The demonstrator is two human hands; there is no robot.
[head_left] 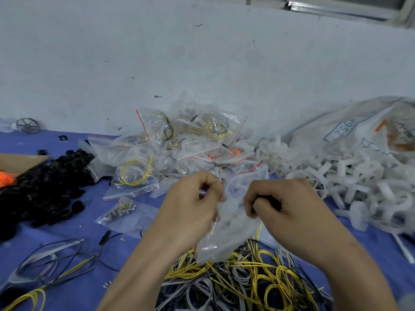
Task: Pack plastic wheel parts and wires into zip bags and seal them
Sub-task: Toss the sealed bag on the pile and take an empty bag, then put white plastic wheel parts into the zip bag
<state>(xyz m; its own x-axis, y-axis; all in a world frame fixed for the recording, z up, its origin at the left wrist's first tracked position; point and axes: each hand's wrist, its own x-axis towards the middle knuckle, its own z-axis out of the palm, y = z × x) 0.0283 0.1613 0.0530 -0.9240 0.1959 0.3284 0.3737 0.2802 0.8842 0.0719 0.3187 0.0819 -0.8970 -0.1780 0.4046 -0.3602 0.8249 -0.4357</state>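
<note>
Cloth (94, 223): blue, smooth; bare patches are left only at the left and between the heaps; its near edge is cut off by the frame.
Wall (157, 52): pale, scuffed, close behind the heaps.
Sack (350, 129): white, printed, slumped at far right; its print is hard to read and its right end is cut off.
Wheels (359, 182): white translucent plastic, spoked, heaped at right.
Black parts (40, 187): small dark rings, piled at left; shapes are hard to make out.
Wires (247, 281): yellow, black and grey loops, tangled beneath the wrists.
Packed bags (179, 142): clear, red-striped, stacked at the centre rear.
Bag (226, 232): clear, crinkled, blurred; held up between both hands above the wires; contents cannot be made out.
Left hand (190, 198): fingers pinched on the bag's upper edge.
Right hand (283, 203): curled closed on the bag, something dark half hidden in the grip.
</note>
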